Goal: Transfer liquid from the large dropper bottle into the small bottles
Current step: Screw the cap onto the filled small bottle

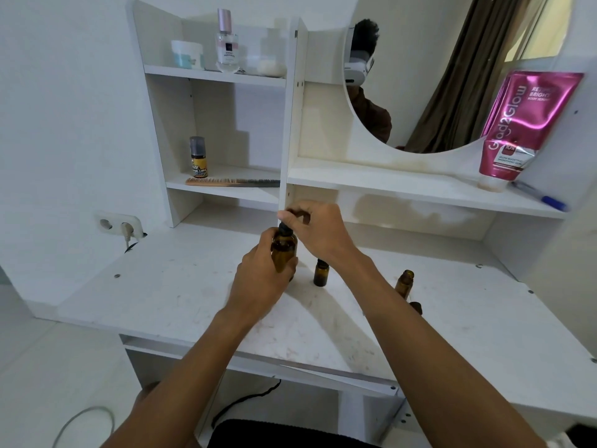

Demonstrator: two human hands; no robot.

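Fingers (292,265) of our left hand (258,279) wrap the large dropper bottle (284,253), held upright near the table's (181,286) middle. Our right hand (319,231) pinches its black cap (286,228) from directly above, so any pull follows the bottle's long axis. The nearest small bottle (320,273) stands just right, under our right wrist; a second small bottle (405,281) stands farther right.

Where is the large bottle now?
Head view, centre: the left hand grips the large bottle, the right hand pinches its cap; a small bottle stands just right of it.
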